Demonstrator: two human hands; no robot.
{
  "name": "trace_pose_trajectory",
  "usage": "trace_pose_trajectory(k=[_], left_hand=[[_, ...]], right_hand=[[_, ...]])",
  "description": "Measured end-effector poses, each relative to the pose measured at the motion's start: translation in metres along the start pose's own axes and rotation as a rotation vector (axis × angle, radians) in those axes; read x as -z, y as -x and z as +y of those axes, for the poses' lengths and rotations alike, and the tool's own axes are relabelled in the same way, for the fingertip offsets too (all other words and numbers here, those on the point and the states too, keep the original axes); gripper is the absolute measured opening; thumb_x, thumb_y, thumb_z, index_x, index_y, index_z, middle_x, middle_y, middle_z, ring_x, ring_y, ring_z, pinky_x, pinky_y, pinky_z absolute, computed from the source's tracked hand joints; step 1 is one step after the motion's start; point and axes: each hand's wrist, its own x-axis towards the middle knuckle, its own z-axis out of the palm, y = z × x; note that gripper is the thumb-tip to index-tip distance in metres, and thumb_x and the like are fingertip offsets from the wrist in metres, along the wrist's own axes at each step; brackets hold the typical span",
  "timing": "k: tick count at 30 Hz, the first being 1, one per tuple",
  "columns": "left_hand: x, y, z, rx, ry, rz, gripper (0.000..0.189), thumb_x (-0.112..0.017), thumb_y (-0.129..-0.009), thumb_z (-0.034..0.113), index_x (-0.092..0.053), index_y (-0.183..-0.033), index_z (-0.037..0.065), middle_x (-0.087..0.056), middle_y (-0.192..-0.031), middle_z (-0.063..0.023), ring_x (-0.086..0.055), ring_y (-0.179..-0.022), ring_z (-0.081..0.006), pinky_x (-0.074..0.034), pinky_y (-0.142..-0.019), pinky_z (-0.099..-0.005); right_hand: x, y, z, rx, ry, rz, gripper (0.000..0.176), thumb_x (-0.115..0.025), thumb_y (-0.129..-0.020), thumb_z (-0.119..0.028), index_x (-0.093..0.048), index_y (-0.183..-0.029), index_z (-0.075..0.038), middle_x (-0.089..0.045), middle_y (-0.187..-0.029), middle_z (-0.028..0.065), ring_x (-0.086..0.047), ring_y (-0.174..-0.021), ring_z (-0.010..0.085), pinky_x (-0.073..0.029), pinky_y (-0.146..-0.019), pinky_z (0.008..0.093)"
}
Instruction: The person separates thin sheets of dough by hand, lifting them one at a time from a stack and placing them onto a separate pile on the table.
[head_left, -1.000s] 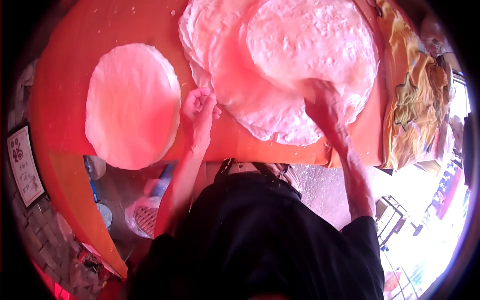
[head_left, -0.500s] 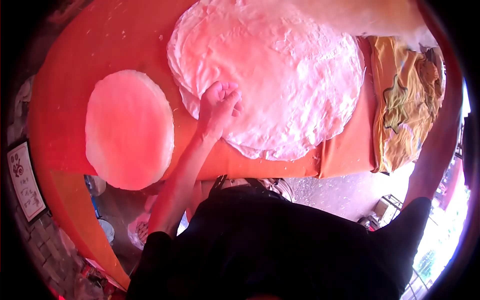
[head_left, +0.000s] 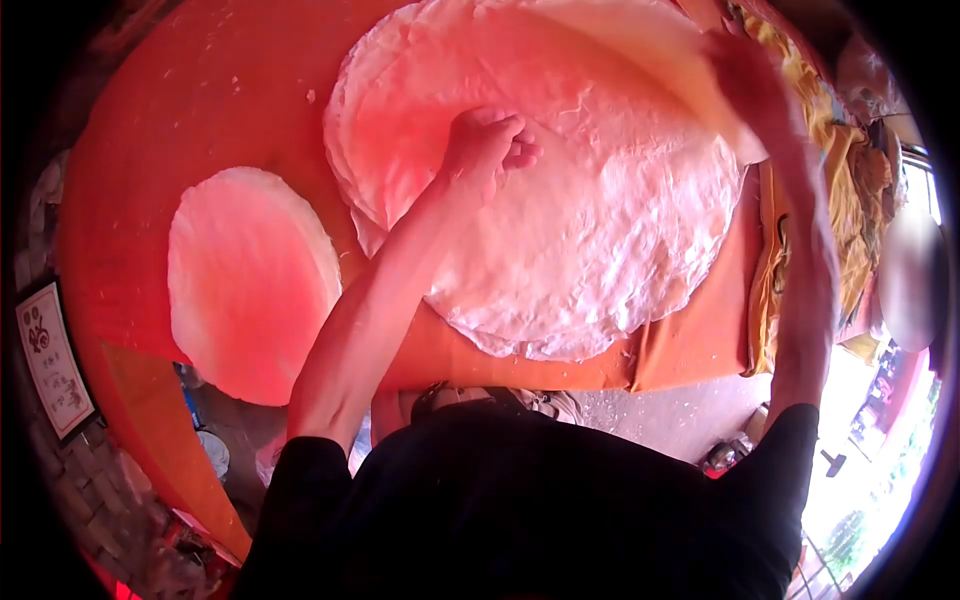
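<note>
A large round stack of thin, pale, wrinkled dough-like sheets [head_left: 590,240] lies on the orange-covered table. Over its left part is my left hand [head_left: 490,142], fingers curled in, with nothing visible in them. My right hand [head_left: 742,82] is at the stack's upper right edge, smeared by motion. Beside it, a blurred pale sheet [head_left: 640,55] spreads over the top of the stack; whether my fingers grip it is unclear. A smaller smooth round sheet [head_left: 250,285] lies to the left, overlapping the table's front edge.
The orange table cover [head_left: 250,90] has small pale crumbs. A crumpled yellow cloth [head_left: 850,200] lies at the right end, partly behind my right forearm. A framed sign [head_left: 55,360] stands at the far left. Below the front edge, a metallic object [head_left: 728,455] is on the floor.
My left hand has moved up and right over the stack. My right arm has come inward from the far right, and the blurred sheet now covers more of the stack's upper right.
</note>
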Motion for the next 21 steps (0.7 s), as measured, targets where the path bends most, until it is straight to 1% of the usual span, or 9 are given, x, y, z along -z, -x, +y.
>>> trace_pose_trajectory(k=[3,6,7,8,9,11,13,16,21], left_hand=[[-0.009,-0.003,0.005,0.019,0.037,0.03,0.013,-0.058,-0.091,0.012,-0.059,-0.098,0.002,-0.064,-0.085,-0.0085,-0.067,-0.076,-0.0229,-0.055,-0.064,-0.0294],[-0.011,-0.009,0.002,0.011,0.086,0.076,0.011,-0.057,-0.091,0.012,-0.059,-0.095,0.001,-0.064,-0.082,-0.0086,-0.067,-0.072,-0.0221,-0.054,-0.06,-0.0272],[-0.011,-0.01,0.001,0.018,0.075,0.075,0.011,-0.057,-0.091,0.011,-0.059,-0.095,0.001,-0.064,-0.082,-0.0086,-0.067,-0.071,-0.0216,-0.054,-0.058,-0.0262],[-0.011,-0.011,0.0,0.025,0.064,0.075,0.011,-0.057,-0.091,0.011,-0.06,-0.096,0.001,-0.064,-0.081,-0.0086,-0.067,-0.07,-0.0211,-0.053,-0.057,-0.0252],[-0.011,-0.013,0.0,0.031,0.052,0.075,0.011,-0.057,-0.09,0.01,-0.06,-0.096,0.001,-0.064,-0.08,-0.0086,-0.067,-0.069,-0.0207,-0.053,-0.055,-0.0242],[-0.013,-0.017,0.003,0.011,0.026,0.13,0.012,-0.057,-0.089,0.01,-0.06,-0.096,0.001,-0.064,-0.081,-0.009,-0.066,-0.066,-0.0189,-0.051,-0.051,-0.0228],[-0.014,-0.018,0.008,-0.022,-0.029,0.175,0.013,-0.058,-0.089,0.01,-0.06,-0.097,0.0,-0.064,-0.081,-0.0094,-0.066,-0.064,-0.0182,-0.051,-0.049,-0.0231],[-0.016,-0.021,0.014,0.051,-0.021,0.199,0.013,-0.06,-0.088,0.01,-0.061,-0.093,-0.001,-0.064,-0.077,-0.0088,-0.064,-0.058,-0.0171,-0.049,-0.046,-0.0234],[-0.023,-0.025,0.018,0.041,-0.245,0.231,0.01,-0.061,-0.084,0.008,-0.061,-0.086,-0.002,-0.063,-0.068,-0.0092,-0.059,-0.049,-0.0163,-0.046,-0.043,-0.0249]], right_hand=[[0.114,-0.026,-0.09,-0.341,0.044,0.138,0.022,-0.052,-0.085,-0.005,-0.063,-0.104,-0.004,-0.067,-0.085,0.011,-0.065,-0.073,0.0255,-0.051,-0.063,0.0361],[0.094,-0.03,-0.138,-0.462,-0.073,-0.074,0.026,-0.049,-0.086,-0.003,-0.062,-0.108,-0.004,-0.067,-0.08,0.0087,-0.064,-0.069,0.0238,-0.05,-0.059,0.0352],[0.011,-0.009,-0.116,-0.092,0.443,0.099,0.012,-0.054,-0.085,-0.009,-0.064,-0.089,-0.011,-0.053,-0.057,0.0036,-0.053,-0.05,0.02,-0.042,-0.048,0.0359],[-0.016,0.0,-0.13,-0.046,0.056,0.245,0.016,-0.053,-0.08,-0.007,-0.066,-0.087,-0.015,-0.056,-0.06,0.0091,-0.056,-0.054,0.0268,-0.044,-0.05,0.0391],[-0.021,0.003,-0.156,-0.296,-0.155,-0.011,0.019,-0.052,-0.078,-0.006,-0.067,-0.085,-0.014,-0.06,-0.065,0.0133,-0.06,-0.061,0.0329,-0.047,-0.055,0.0432],[-0.029,0.013,-0.171,-0.288,-0.146,-0.052,0.024,-0.053,-0.074,-0.002,-0.067,-0.092,-0.009,-0.066,-0.086,0.015,-0.063,-0.083,0.0344,-0.05,-0.072,0.0452],[-0.024,0.025,-0.172,-0.385,-0.313,0.106,0.031,-0.055,-0.069,0.001,-0.066,-0.098,-0.006,-0.067,-0.094,0.0144,-0.062,-0.089,0.0344,-0.05,-0.077,0.0424],[-0.032,0.049,-0.159,-0.177,-0.123,0.301,0.036,-0.057,-0.067,0.003,-0.065,-0.101,-0.004,-0.067,-0.097,0.013,-0.062,-0.09,0.0341,-0.051,-0.078,0.041],[-0.045,0.043,-0.149,-0.32,-0.166,0.259,0.029,-0.052,-0.073,0.001,-0.065,-0.097,-0.007,-0.067,-0.088,0.0139,-0.064,-0.081,0.0335,-0.051,-0.07,0.0412]])
